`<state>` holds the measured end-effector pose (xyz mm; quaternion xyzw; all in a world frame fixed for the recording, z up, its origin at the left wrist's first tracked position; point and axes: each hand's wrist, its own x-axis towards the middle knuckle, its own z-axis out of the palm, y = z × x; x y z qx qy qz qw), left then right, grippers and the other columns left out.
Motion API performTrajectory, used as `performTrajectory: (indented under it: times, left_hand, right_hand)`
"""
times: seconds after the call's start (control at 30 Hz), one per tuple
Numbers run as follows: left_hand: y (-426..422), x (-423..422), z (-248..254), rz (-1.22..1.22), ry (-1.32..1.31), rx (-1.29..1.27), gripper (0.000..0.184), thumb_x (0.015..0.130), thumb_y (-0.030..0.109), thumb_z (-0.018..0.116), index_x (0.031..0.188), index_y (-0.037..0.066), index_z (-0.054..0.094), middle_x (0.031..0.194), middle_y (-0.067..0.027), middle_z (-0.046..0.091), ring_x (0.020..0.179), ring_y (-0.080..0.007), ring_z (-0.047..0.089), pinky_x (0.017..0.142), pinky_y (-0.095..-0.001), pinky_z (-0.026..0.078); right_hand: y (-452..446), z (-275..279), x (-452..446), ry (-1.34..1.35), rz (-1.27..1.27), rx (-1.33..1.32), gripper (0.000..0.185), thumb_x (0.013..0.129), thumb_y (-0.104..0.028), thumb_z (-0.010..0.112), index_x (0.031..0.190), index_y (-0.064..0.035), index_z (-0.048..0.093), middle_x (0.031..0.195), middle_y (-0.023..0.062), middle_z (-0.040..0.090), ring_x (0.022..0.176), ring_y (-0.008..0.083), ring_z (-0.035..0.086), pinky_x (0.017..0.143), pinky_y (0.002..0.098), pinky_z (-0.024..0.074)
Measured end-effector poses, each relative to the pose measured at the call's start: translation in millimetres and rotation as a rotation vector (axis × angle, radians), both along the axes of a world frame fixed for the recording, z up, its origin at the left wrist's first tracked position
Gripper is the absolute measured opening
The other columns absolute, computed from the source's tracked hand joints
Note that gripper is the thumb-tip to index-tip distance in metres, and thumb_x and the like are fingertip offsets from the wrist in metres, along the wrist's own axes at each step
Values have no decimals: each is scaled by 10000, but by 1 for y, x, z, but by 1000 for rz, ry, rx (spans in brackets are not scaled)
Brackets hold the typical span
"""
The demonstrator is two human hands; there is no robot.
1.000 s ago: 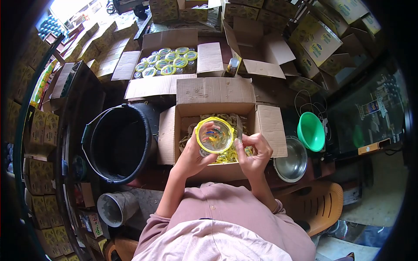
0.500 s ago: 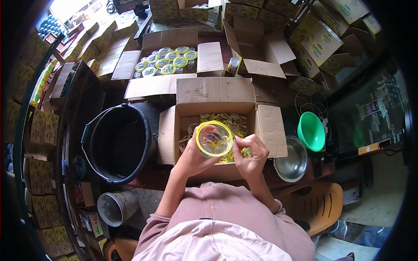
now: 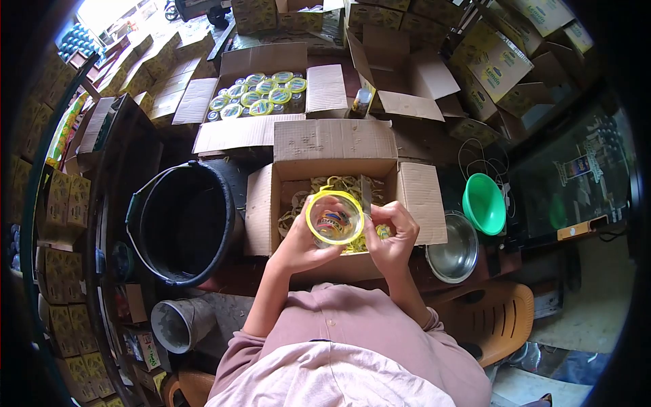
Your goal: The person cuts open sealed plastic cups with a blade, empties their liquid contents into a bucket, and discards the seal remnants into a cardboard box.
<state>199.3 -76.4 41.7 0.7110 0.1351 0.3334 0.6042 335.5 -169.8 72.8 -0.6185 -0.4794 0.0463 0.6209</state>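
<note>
My left hand (image 3: 304, 239) is wrapped round a clear plastic cup (image 3: 335, 218) with a yellow rim, its round face turned up toward me. A thin yellow strip (image 3: 331, 186) curls up from the rim's far side. Beside the cup's right edge, my right hand (image 3: 391, 237) pinches a thin grey blade (image 3: 366, 197) that points away from me. Both hands are above the near part of an open cardboard box (image 3: 336, 169), in which yellow and pale strips (image 3: 339, 183) lie scattered.
Behind the box, an open carton (image 3: 234, 129) holds several yellow-lidded cups, with a jar (image 3: 361, 103) to its right. A black bucket (image 3: 232, 224) stands at left. At right are a green bowl (image 3: 484, 203) and a metal bowl (image 3: 452, 247). An orange chair (image 3: 498, 322) is near my right side.
The cup has turned in my left hand, and a strip now curls up from its far rim. My right hand shifted slightly, and the blade now shows more upright.
</note>
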Motion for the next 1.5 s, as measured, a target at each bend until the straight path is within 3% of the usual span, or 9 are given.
performTrajectory:
  times: [0.03, 0.27, 0.57, 0.77, 0.87, 1.07, 1.27, 1.5]
  left_hand:
    - [-1, 0, 4, -8, -22, -83, 638, 649, 73, 690, 1196, 23, 366, 1064, -104, 498, 1002, -193, 525, 878, -309, 438]
    - [3, -3, 5, 6, 0, 60, 658, 652, 72, 688, 1208, 29, 338, 1074, -109, 480, 997, -189, 517, 872, -304, 438]
    - [-2, -4, 10, -32, 55, 123, 641, 626, 77, 691, 1177, 16, 369, 1034, -119, 503, 964, -216, 538, 874, -306, 427]
    - [4, -4, -2, -33, -6, 58, 652, 614, 103, 694, 1170, 24, 362, 1055, -118, 504, 992, -213, 525, 900, -315, 415]
    - [1, -1, -1, -5, -64, -70, 680, 614, 104, 694, 1188, 31, 336, 1053, -116, 505, 1003, -210, 519, 912, -317, 408]
    - [4, -4, 4, -115, 38, 84, 711, 618, 42, 658, 1229, 30, 295, 1059, -101, 495, 1013, -177, 506, 907, -296, 406]
    - [5, -5, 5, -65, 23, 0, 646, 621, 88, 646, 1186, 30, 337, 1025, -113, 518, 991, -204, 526, 906, -311, 410]
    - [7, -7, 3, -122, 27, 11, 685, 620, 98, 643, 1222, 27, 327, 1023, -116, 520, 1004, -196, 518, 906, -311, 410]
  right_hand:
    - [-1, 0, 0, -3, -18, 3, 146, 683, 81, 664, 792, -9, 628, 633, 54, 527, 562, 112, 527, 519, 217, 411]
    - [-12, -2, 4, -394, -46, -5, 169, 659, 76, 683, 776, -42, 646, 630, 49, 534, 539, 144, 525, 484, 250, 411]
    - [-2, -1, 6, -489, -51, 17, 169, 659, 76, 679, 771, -44, 639, 631, 57, 535, 538, 155, 525, 490, 258, 410]
    - [-4, 1, 11, -147, 48, -35, 175, 668, 56, 680, 806, -47, 648, 674, 74, 565, 573, 190, 564, 506, 275, 443]
    - [-7, -1, 7, -231, 29, 13, 152, 668, 82, 675, 770, -24, 641, 635, 62, 548, 546, 146, 531, 505, 239, 413]
    - [-7, -5, 8, -344, -7, -9, 165, 660, 88, 674, 780, -22, 642, 634, 56, 548, 550, 131, 529, 501, 237, 410]
    - [-3, 0, 7, -144, 71, -22, 171, 660, 90, 671, 787, -21, 644, 634, 59, 547, 544, 137, 531, 495, 236, 410]
    - [-5, -4, 10, -265, 61, -47, 147, 681, 73, 666, 791, -20, 638, 666, 77, 557, 563, 160, 567, 510, 251, 449]
